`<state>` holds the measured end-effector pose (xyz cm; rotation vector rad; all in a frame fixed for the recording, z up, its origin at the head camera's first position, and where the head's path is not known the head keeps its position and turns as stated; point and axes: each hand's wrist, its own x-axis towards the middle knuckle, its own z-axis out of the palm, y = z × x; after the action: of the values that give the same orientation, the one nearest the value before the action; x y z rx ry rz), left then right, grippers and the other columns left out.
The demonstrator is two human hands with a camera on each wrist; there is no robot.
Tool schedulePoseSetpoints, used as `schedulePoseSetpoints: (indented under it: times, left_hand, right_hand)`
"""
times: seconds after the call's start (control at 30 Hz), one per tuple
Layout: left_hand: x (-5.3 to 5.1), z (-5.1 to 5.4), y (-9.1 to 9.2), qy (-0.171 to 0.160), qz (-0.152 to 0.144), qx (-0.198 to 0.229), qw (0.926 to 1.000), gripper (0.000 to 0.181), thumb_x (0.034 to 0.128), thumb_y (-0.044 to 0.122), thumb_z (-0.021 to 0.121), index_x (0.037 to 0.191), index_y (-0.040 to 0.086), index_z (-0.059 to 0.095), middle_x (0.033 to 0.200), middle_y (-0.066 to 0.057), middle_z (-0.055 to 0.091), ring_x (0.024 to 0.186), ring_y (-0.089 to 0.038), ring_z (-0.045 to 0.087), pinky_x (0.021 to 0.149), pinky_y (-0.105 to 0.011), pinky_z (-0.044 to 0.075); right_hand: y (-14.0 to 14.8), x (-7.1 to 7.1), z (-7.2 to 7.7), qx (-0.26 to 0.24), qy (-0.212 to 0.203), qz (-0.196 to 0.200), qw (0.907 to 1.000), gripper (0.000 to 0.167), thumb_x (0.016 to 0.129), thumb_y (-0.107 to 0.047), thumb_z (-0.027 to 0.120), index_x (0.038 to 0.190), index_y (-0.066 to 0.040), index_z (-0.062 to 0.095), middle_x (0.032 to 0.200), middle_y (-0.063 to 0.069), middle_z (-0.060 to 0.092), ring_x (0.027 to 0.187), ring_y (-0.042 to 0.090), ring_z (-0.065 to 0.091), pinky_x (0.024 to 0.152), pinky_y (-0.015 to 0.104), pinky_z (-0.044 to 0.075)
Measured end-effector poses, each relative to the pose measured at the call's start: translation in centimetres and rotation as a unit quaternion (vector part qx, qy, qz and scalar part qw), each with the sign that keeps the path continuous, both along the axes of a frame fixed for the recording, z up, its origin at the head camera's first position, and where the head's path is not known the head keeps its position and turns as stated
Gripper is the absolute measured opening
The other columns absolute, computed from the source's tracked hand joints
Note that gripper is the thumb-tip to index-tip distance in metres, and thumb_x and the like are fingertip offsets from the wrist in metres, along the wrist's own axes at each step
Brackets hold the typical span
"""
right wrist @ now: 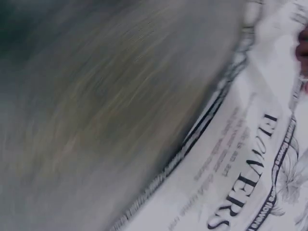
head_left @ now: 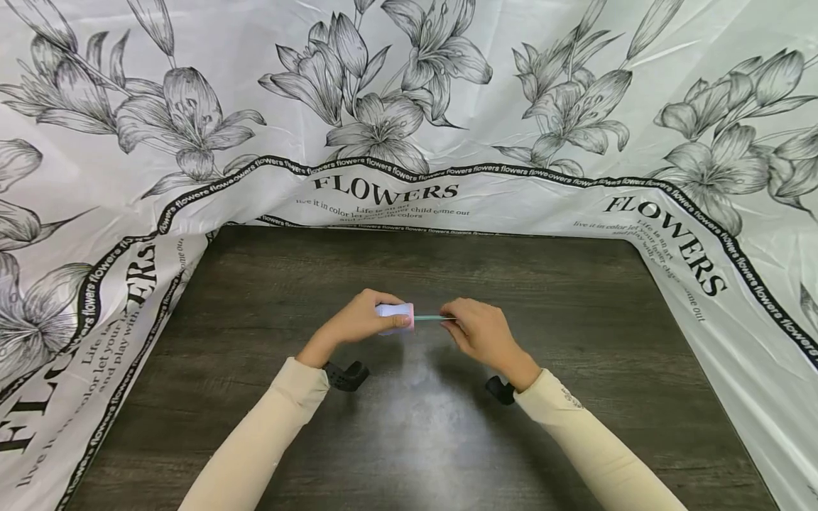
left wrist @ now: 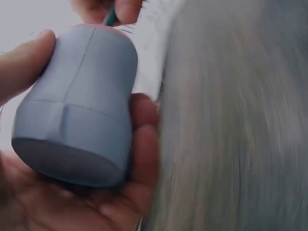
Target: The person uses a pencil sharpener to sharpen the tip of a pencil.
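Note:
In the head view my left hand (head_left: 367, 316) grips a small lavender container (head_left: 396, 310) with a pink rim, lying sideways above the table. Its waisted body and flat, darker base face the left wrist camera, where my thumb presses one side and my fingers curl round the other. My right hand (head_left: 479, 328) pinches a thin teal-green stick (head_left: 429, 318) that reaches to the pink-rimmed end. A short dark green part of the stick (left wrist: 110, 17) shows at the rim in the left wrist view. What kind of stick it is cannot be made out, and its far end is hidden.
Both hands are over the middle of a dark wood-grain table (head_left: 434, 440). A white cloth (head_left: 409, 202) with black flowers and lettering hangs round the back and sides. Black straps with small mounts (head_left: 348, 376) sit at both wrists. The right wrist view is mostly blurred tabletop and cloth.

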<state>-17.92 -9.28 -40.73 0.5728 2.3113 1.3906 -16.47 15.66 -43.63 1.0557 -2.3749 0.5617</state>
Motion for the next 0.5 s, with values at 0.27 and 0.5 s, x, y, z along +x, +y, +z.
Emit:
schedulePoseSetpoints:
  times: [0.27, 0.5]
  left_hand:
    - [-0.3, -0.1, -0.7, -0.237, -0.02, 0.141, 0.9611, 0.044, 0.0965, 0.021, 0.056, 0.12, -0.015, 0.056, 0.088, -0.004, 0.065, 0.074, -0.015, 0.062, 0.065, -0.025, 0.05]
    - [0.6, -0.1, 0.9, 0.006, 0.009, -0.01, 0.9999, 0.039, 0.085, 0.018, 0.073, 0.116, -0.004, 0.066, 0.101, -0.016, 0.068, 0.075, -0.016, 0.059, 0.063, -0.027, 0.049]
  right_hand:
    - [-0.6, -0.3, -0.7, 0.011, 0.303, -0.007, 0.9529, 0.021, 0.098, -0.021, 0.054, 0.089, -0.01, 0.07, 0.074, -0.003, 0.063, 0.059, 0.012, 0.053, 0.052, 0.024, 0.035]
    - [-0.5, 0.3, -0.3, -0.045, -0.215, 0.015, 0.9756, 0.016, 0.091, -0.017, 0.063, 0.086, -0.008, 0.075, 0.064, -0.006, 0.06, 0.044, 0.003, 0.036, 0.044, 0.016, 0.029]
